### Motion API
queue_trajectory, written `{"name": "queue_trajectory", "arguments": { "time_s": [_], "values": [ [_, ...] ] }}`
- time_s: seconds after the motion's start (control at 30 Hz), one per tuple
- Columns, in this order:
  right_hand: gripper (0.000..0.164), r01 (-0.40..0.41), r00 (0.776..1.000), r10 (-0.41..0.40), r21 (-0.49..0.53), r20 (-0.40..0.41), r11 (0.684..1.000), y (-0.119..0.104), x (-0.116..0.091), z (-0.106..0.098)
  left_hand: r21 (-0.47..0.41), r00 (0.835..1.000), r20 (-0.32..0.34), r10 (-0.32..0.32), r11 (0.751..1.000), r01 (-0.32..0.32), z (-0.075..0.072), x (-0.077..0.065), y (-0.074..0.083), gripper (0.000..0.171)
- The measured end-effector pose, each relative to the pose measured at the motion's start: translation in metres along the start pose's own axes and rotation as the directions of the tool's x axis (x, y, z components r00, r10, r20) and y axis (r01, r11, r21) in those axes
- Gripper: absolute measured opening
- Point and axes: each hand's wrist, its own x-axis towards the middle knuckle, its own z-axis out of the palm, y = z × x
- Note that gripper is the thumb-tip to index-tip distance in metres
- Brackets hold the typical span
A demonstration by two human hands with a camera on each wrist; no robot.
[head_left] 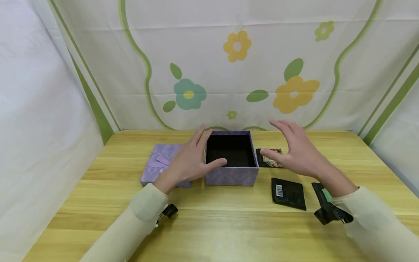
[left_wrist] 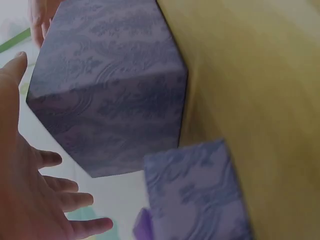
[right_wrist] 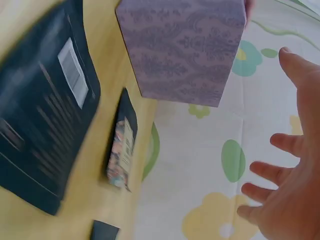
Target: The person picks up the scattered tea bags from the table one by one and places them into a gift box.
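Observation:
An open purple patterned box (head_left: 231, 177) with a black inside stands near the back of the table. My left hand (head_left: 191, 158) hovers at its left side, fingers straight and thumb spread across the front rim in the head view. Under that hand lies the matching purple lid (head_left: 156, 160) with a ribbon, partly hidden by it. To the right of the box, my right hand (head_left: 296, 151) is held in the air with fingers spread, holding nothing. In the right wrist view its fingers (right_wrist: 267, 172) are apart from the box wall (right_wrist: 182, 55).
Right of the box lie three dark packets: one with a printed picture (head_left: 273, 159) at the back, a barcoded packet (head_left: 288, 194) in front, and a green-labelled packet (head_left: 318, 190) partly under the right wrist. A flowered cloth (head_left: 216, 65) hangs behind the wooden table (head_left: 222, 233).

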Motion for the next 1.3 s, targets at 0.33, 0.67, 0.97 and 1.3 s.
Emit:
{"name": "queue_trajectory", "arguments": {
  "time_s": [0.33,0.67,0.97,1.3],
  "values": [
    [0.078,0.037,0.998,-0.023,0.232,-0.064,0.972,0.012,-0.028,0.012,-0.143,0.998,0.033,-0.047,0.988,0.052,0.012,-0.002,-0.001,0.109],
    [0.077,0.037,0.995,-0.012,0.254,-0.101,0.966,0.028,-0.051,0.016,-0.120,0.997,0.047,-0.059,0.991,0.065,0.015,-0.002,0.002,0.116],
    [0.078,0.045,0.995,-0.021,0.249,-0.100,0.967,0.042,-0.058,0.020,-0.112,0.996,0.060,-0.065,0.991,0.072,0.015,-0.004,0.004,0.118],
    [0.081,-0.006,1.000,0.006,0.202,0.001,0.979,0.052,-0.061,0.021,-0.139,0.993,0.081,-0.084,0.986,0.094,0.015,-0.005,0.003,0.118]
  ]
}}
